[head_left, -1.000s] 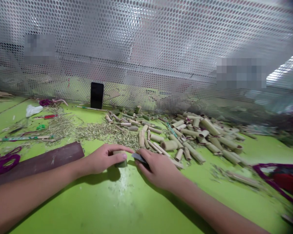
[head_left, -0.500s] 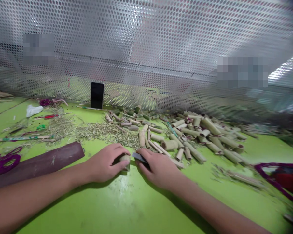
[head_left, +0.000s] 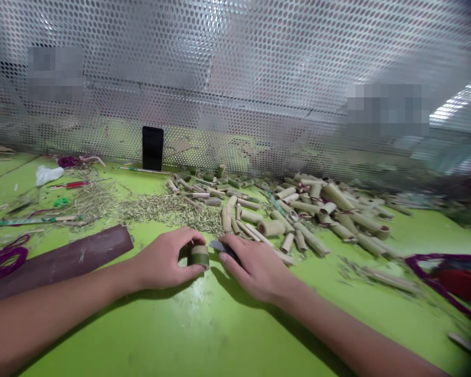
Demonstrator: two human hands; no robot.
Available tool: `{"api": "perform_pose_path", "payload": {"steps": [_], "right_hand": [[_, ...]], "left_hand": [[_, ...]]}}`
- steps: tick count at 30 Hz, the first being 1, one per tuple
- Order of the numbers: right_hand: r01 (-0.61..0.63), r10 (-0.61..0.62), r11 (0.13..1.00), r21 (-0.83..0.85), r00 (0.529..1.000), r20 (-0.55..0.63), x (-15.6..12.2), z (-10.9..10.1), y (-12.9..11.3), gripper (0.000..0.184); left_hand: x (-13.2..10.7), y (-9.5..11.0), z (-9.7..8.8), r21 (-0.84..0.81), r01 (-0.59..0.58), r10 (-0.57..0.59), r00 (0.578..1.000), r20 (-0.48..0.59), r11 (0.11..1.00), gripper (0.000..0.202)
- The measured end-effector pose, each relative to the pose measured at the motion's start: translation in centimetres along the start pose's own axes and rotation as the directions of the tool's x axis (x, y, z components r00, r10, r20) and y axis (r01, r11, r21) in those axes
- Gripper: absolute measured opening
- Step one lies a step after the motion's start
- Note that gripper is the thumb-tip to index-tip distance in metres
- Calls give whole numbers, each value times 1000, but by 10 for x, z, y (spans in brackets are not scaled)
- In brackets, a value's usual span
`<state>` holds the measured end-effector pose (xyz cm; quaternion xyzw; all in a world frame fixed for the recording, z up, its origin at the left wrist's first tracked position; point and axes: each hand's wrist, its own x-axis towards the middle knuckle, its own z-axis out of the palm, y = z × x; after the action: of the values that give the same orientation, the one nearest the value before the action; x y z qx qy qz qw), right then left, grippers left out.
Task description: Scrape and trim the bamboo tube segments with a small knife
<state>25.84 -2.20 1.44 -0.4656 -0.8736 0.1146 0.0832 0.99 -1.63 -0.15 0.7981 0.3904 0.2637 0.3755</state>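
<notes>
Your left hand (head_left: 163, 260) wraps a short bamboo tube (head_left: 198, 257) on the green worktop (head_left: 102, 335); your right hand (head_left: 255, 271) pinches a small blade (head_left: 217, 245) just beside it. If the blade slips, it could nick your left fingers (head_left: 184, 273).

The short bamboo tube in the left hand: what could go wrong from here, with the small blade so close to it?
The small blade in the right hand points toward the short bamboo tube held by the left hand, so a slip could cut the left fingers. The tube is also short and round, so if dropped, it might roll across the green tabletop.
</notes>
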Motion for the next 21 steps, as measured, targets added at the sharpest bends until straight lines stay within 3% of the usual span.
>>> {"api": "perform_pose_path", "payload": {"steps": [7, 13, 21], "right_hand": [[125, -127, 991, -54, 991, -42, -4, 4, -9, 35], [127, -136, 978, -167, 990, -45, -1, 8, -20, 34], [114, -114, 992, -46, 993, -14, -3, 3, -22, 40]], "left_hand": [[0, 1, 0, -5, -42, 42, 999, 11, 999, 34], [0, 0, 1, 31, -79, 79, 997, 6, 996, 40], [-1, 0, 1, 68, -137, 137, 991, 5, 988, 35]]}}
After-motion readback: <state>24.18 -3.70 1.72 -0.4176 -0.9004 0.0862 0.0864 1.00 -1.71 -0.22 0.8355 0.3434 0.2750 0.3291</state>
